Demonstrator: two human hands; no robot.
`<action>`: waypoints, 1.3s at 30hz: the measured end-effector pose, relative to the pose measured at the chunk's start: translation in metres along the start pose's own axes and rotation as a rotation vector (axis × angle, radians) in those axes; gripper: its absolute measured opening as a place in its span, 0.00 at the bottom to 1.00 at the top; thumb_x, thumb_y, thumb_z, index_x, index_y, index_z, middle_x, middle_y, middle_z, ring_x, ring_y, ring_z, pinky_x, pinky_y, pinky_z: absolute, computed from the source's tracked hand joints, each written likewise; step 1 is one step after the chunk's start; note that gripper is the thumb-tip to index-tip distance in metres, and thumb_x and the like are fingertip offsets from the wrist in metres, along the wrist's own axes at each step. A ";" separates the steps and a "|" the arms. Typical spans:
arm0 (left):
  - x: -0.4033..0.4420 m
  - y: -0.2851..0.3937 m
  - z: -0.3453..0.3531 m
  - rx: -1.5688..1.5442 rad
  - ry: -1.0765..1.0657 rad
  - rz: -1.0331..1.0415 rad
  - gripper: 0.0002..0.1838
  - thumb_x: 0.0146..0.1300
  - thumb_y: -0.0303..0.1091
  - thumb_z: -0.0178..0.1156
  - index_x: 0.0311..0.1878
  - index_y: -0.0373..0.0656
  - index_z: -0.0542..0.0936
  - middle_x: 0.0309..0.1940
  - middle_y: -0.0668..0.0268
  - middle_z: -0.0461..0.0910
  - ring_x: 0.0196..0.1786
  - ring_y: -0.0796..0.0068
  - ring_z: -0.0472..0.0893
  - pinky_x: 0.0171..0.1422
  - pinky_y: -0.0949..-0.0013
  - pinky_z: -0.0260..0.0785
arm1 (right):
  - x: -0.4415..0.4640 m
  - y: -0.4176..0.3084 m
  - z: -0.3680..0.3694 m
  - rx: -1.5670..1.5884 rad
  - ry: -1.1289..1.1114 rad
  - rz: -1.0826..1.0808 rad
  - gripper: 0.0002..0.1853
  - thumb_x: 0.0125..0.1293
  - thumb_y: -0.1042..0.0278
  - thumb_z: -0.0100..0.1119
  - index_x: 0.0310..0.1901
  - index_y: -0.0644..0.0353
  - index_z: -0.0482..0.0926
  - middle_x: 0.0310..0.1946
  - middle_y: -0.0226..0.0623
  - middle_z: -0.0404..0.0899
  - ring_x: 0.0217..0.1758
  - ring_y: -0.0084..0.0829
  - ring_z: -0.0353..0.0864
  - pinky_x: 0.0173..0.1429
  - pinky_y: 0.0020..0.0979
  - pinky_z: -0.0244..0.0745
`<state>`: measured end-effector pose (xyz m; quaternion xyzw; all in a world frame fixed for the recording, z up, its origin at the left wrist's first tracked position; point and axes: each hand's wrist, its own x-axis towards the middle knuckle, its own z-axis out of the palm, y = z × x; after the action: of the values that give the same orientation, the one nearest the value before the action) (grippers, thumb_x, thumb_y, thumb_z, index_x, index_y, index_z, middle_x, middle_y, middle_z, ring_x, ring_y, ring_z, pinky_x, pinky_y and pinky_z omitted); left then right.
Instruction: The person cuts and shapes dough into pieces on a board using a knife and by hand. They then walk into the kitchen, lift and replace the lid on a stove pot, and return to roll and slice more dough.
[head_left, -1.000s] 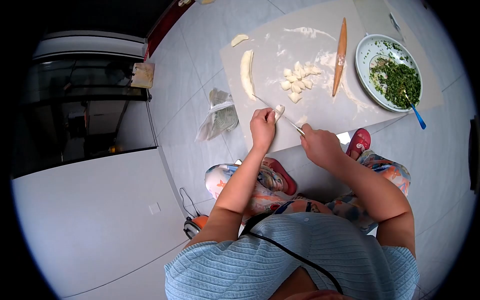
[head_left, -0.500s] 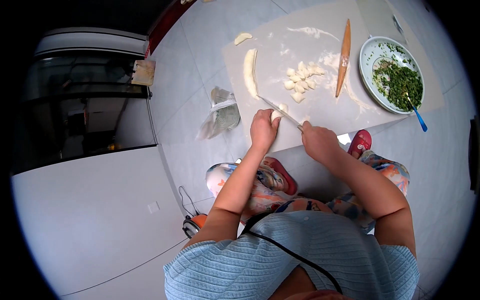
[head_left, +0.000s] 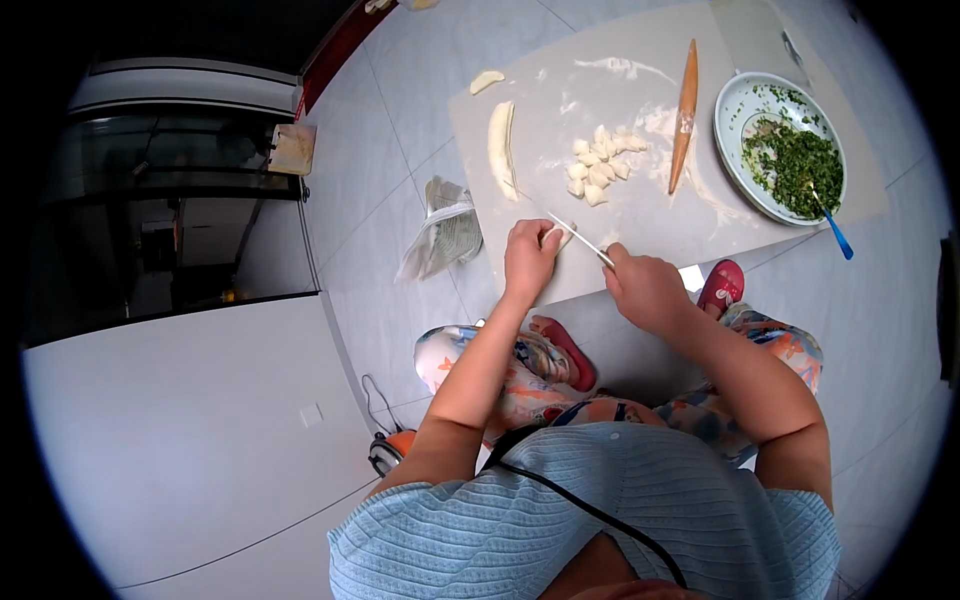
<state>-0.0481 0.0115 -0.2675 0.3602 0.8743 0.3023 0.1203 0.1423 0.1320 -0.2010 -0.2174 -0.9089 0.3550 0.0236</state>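
My left hand (head_left: pixel 531 258) is closed on a small dough strip (head_left: pixel 559 240) near the front edge of the pale board (head_left: pixel 620 230). In my right hand (head_left: pixel 645 288) is the handle of a knife (head_left: pixel 584 240), whose blade slants up and left over the dough. Behind my left hand lies a long dough roll (head_left: pixel 501 150). Several small dough pieces (head_left: pixel 600 165) are clustered at the middle of the board, in front of scattered flour. A wooden rolling pin (head_left: pixel 684 120) rests to their right.
A white bowl (head_left: pixel 731 150) of chopped greens, with a blue-handled spoon (head_left: pixel 838 238), stands at the right. A short dough piece (head_left: pixel 486 81) lies at the back left. Left of the board, a plastic bag (head_left: pixel 445 232) sits on the tiled floor (head_left: pixel 385 240).
A piece has joined the front left of the dough cluster. The knife has shifted and tilted over the strip, while both hands stay nearly in place.
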 end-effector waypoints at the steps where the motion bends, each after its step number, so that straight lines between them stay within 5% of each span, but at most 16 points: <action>1: -0.004 0.004 0.000 0.012 0.019 0.048 0.14 0.57 0.35 0.69 0.42 0.37 0.81 0.40 0.54 0.79 0.47 0.52 0.76 0.52 0.58 0.70 | -0.002 0.001 0.002 0.003 -0.003 0.001 0.08 0.69 0.64 0.52 0.39 0.61 0.71 0.22 0.46 0.80 0.29 0.50 0.83 0.36 0.50 0.77; 26: -0.013 0.011 -0.004 0.302 0.089 0.149 0.14 0.52 0.36 0.72 0.40 0.40 0.83 0.37 0.59 0.78 0.42 0.55 0.80 0.47 0.57 0.73 | 0.011 0.005 0.036 -0.040 -0.035 0.060 0.07 0.70 0.67 0.47 0.38 0.61 0.72 0.23 0.46 0.81 0.30 0.51 0.84 0.37 0.51 0.77; 29: -0.016 -0.002 -0.004 0.246 0.114 0.167 0.14 0.51 0.34 0.71 0.40 0.39 0.82 0.36 0.57 0.79 0.39 0.55 0.80 0.44 0.58 0.73 | 0.010 0.015 0.034 -0.026 -0.026 0.077 0.07 0.69 0.66 0.49 0.39 0.60 0.71 0.24 0.47 0.81 0.31 0.52 0.84 0.39 0.52 0.77; 34: -0.008 -0.003 -0.004 -0.138 -0.083 -0.081 0.13 0.55 0.33 0.69 0.43 0.40 0.83 0.37 0.54 0.82 0.38 0.55 0.81 0.46 0.63 0.74 | 0.014 0.017 0.008 0.003 0.065 0.117 0.08 0.68 0.64 0.51 0.40 0.60 0.71 0.25 0.49 0.81 0.32 0.53 0.83 0.39 0.52 0.76; 39: -0.005 -0.008 -0.001 0.017 0.098 0.011 0.12 0.57 0.32 0.67 0.43 0.39 0.83 0.37 0.53 0.81 0.38 0.53 0.80 0.46 0.60 0.73 | 0.002 -0.003 -0.006 0.042 0.000 0.063 0.08 0.69 0.65 0.51 0.40 0.61 0.70 0.24 0.48 0.80 0.31 0.53 0.83 0.37 0.52 0.76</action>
<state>-0.0498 0.0032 -0.2720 0.3509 0.8797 0.3127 0.0724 0.1402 0.1344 -0.1950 -0.2454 -0.8941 0.3744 0.0170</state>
